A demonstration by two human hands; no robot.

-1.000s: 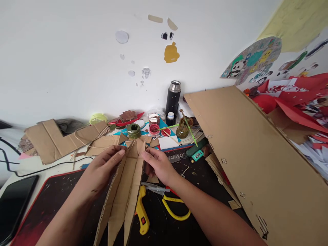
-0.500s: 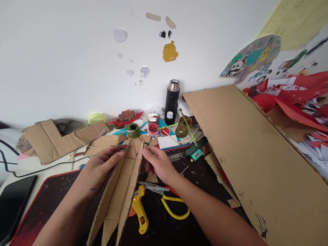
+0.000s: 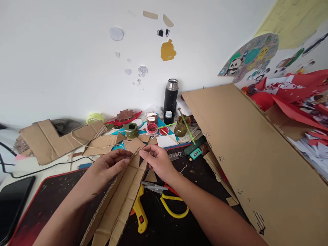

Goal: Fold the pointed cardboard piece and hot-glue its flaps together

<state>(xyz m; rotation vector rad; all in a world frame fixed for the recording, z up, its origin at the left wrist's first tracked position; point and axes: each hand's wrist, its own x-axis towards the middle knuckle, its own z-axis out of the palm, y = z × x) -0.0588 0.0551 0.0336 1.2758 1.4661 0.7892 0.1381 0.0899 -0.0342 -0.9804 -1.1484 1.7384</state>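
A long folded cardboard piece [image 3: 123,201] slants up from the bottom edge, with raised sides and a narrow far end. My left hand [image 3: 111,165] pinches its left side near that end, thumb on the inner face. At the tip, the thumb and forefinger of my right hand [image 3: 157,162] close on the cardboard from the right. Below the hands, partly behind the cardboard, lies a yellow glue gun [image 3: 140,213]. Yellow-handled scissors [image 3: 175,206] rest to its right on the dark mat [image 3: 164,230].
Paint jars [image 3: 132,130], a black flask [image 3: 171,97] and a murky jar with sticks [image 3: 181,127] stand at the back. A large cardboard panel [image 3: 246,143] leans on the right. Cardboard scraps [image 3: 42,140], a cable and a phone [image 3: 15,201] lie on the left.
The far end of the cardboard has tilted and its sides have come closer together there. My left hand has moved slightly right and down with it, and the cardboard now covers more of the glue gun.
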